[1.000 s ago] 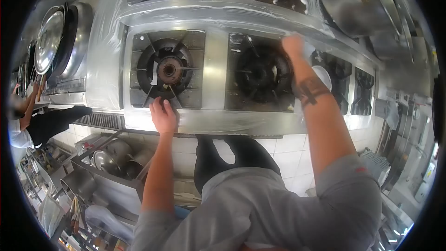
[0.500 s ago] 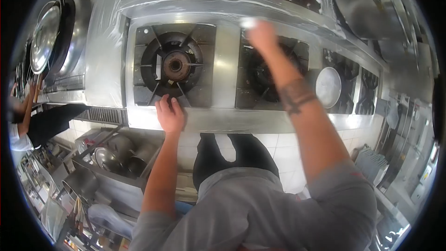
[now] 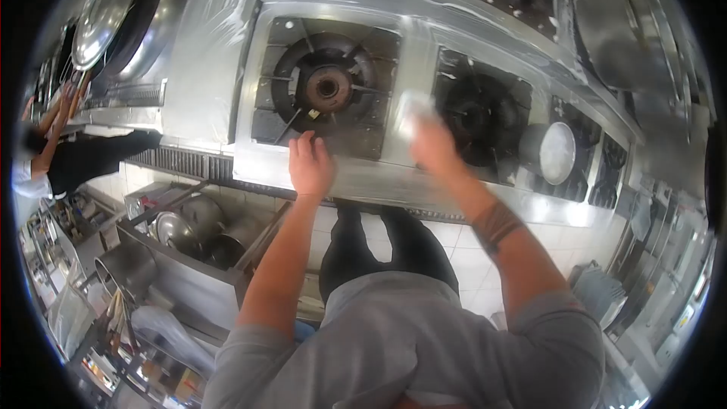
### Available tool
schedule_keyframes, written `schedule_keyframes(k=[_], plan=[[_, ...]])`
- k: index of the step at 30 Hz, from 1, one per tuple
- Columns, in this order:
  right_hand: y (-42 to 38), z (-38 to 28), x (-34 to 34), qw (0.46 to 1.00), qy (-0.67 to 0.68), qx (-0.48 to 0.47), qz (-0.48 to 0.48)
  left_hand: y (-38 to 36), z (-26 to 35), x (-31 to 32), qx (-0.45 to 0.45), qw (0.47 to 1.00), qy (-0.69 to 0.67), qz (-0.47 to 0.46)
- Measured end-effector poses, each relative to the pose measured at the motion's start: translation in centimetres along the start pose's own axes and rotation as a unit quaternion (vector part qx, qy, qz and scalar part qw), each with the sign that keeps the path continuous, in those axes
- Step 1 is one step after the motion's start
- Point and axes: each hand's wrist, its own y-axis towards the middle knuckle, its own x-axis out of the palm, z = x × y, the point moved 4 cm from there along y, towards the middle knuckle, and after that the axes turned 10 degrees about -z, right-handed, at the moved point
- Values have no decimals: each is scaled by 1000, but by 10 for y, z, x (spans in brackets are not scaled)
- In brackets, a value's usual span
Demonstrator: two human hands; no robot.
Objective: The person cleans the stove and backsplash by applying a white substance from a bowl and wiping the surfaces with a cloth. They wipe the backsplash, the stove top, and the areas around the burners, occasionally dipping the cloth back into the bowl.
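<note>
Gripping a blurred white pad [image 3: 413, 108] at a stainless-steel counter [image 3: 371, 179]

The person's right hand [image 3: 438, 150] closes around the pad, fingers bunched and smeared by motion. The pad is over the bare metal strip between two burners; whether it touches the steel cannot be told. Its pale surface looks soft, though the blur hides any weave. The left hand [image 3: 312, 169] is empty as far as can be seen, its fingers slightly apart and loosely bent at the counter's front edge, probably to steady the body while the other arm reaches.

Just beyond the left fingertips sits a round burner with a rusty brown centre [image 3: 328, 88], ringed by dark metal, its straight support bars fanning out over a square, stained plate. A small yellowish scrap [image 3: 314, 114] lies within the ring. The darker black burner [image 3: 473, 115] is beside the right hand. Farther right, a round metal pot with a whitish inside [image 3: 559, 153] stands near the next burners, apparently set aside from these two.

Milky streaks cross the brushed steel behind the burners. At far left, another person in dark legwear [image 3: 95, 163] stands below large, shiny round pans [image 3: 107, 15].
</note>
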Motion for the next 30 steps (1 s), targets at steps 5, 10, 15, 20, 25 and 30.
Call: schedule_keyframes(k=[5, 10, 15, 20, 25, 30], plan=[[149, 28, -84, 993, 63, 93, -48, 1, -1, -5, 57, 998, 0, 41], [85, 15, -82, 986, -125, -106, 15, 1, -11, -4, 45, 998, -34, 31], [174, 27, -86, 984, -81, 139, 76, 2, -12, -8, 55, 997, -25, 45], [299, -128, -43, 997, -52, 20, 48, 3, -7, -9, 61, 996, -60, 31], [355, -220, -16, 999, -12, -43, 6, 7, -12, -6, 88, 994, -45, 36], [285, -106, -45, 995, -93, -30, 8, 6, -9, -9, 106, 991, -62, 52]])
